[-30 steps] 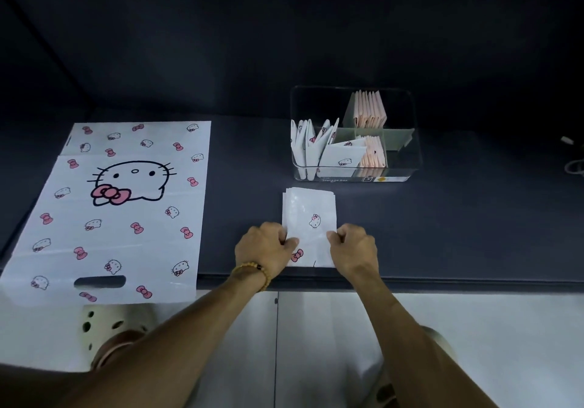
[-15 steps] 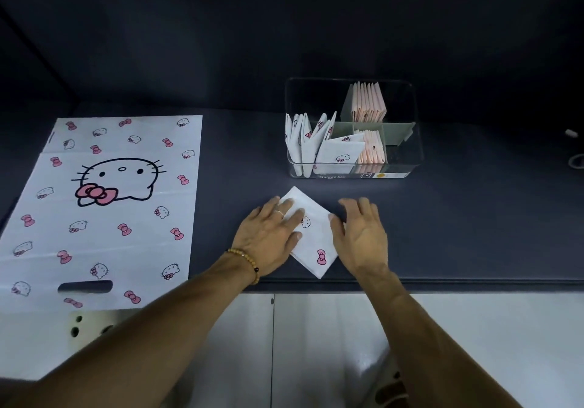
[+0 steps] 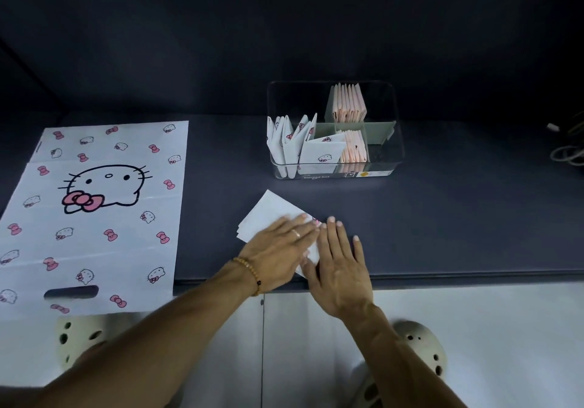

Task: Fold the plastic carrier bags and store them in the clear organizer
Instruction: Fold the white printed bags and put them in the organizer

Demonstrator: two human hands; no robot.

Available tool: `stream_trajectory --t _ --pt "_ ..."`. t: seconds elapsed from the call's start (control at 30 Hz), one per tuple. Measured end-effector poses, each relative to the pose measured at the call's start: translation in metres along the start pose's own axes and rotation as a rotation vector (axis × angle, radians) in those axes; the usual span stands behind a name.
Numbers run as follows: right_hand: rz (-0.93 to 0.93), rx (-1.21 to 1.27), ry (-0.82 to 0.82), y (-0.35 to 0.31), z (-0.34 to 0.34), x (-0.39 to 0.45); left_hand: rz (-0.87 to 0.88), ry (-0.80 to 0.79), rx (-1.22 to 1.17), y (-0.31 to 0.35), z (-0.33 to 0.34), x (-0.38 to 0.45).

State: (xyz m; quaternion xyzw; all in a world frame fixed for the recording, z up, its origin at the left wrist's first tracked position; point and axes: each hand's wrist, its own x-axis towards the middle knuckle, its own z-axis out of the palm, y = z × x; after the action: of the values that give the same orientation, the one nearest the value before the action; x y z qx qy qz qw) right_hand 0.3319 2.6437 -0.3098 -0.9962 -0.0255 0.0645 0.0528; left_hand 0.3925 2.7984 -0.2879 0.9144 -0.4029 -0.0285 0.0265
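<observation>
The dark surface (image 3: 442,218) carries all items. Largest is the flat carrier bag (image 3: 94,211), white with cat-face and pink bow print, spread at the left with its handle slot at the near end overhanging the edge. At the far centre stands the clear organizer (image 3: 384,161), divided into compartments: white folded bags (image 3: 319,155) stand in the left section, pink folded bags (image 3: 349,102) in the far middle and near middle sections. The right-hand section appears unfilled, though glare makes this uncertain. Near the front edge, just this side of the organizer, lies the folded white bag (image 3: 268,215), turned at an angle. The left hand (image 3: 281,256) rests flat on it, fingers straight and together, a ring on one finger and a bead bracelet (image 3: 249,275) at the wrist. The right hand (image 3: 341,265) lies flat beside it, fingers extended, its inner edge over the bag's right corner. Cables (image 3: 568,151) lie at the far right.
</observation>
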Motion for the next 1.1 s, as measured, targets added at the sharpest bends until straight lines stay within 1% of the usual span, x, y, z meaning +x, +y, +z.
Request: stream_trajectory --t 0.07,0.1,0.27,0.47,0.63,0.8,0.83,0.9,0.93,1.0,1.03,1.1 --pt "-0.011 -0.006 -0.009 0.001 0.000 0.000 0.003 -0.075 -0.059 -0.003 0.005 0.012" --pt "-0.010 -0.009 -0.012 0.001 0.000 0.001 -0.005 -0.082 -0.059 -0.006 0.009 0.014" --pt "0.001 0.007 -0.014 0.000 -0.002 0.001 0.021 -0.058 -0.035 -0.021 0.019 0.010" --pt "-0.006 -0.007 -0.024 0.000 -0.005 0.002 -0.022 -0.050 -0.060 -0.036 0.019 0.005" --pt "-0.009 -0.010 -0.044 0.000 -0.005 0.004 -0.137 -0.024 -0.033 -0.047 0.020 -0.003" --pt "-0.002 0.072 -0.073 -0.009 -0.012 -0.007 -0.251 -0.109 -0.021 -0.064 0.010 -0.016" --pt "-0.007 0.064 -0.077 -0.013 -0.013 -0.011 -0.272 -0.105 -0.003 -0.064 0.005 -0.019" --pt "-0.019 0.032 -0.080 -0.024 -0.017 -0.020 -0.290 -0.019 0.031 -0.055 -0.007 -0.028" --pt "-0.025 0.011 -0.073 -0.030 -0.020 -0.025 -0.286 0.041 0.043 -0.047 -0.012 -0.033" --pt "-0.058 -0.033 -0.005 -0.043 -0.026 -0.033 -0.261 0.126 0.066 -0.029 -0.012 -0.048" --pt "-0.087 -0.046 0.049 -0.048 -0.029 -0.036 -0.262 0.123 0.056 -0.022 -0.012 -0.058" --pt "-0.161 -0.025 0.131 -0.055 -0.034 -0.041 -0.303 0.048 0.026 -0.014 -0.010 -0.077"
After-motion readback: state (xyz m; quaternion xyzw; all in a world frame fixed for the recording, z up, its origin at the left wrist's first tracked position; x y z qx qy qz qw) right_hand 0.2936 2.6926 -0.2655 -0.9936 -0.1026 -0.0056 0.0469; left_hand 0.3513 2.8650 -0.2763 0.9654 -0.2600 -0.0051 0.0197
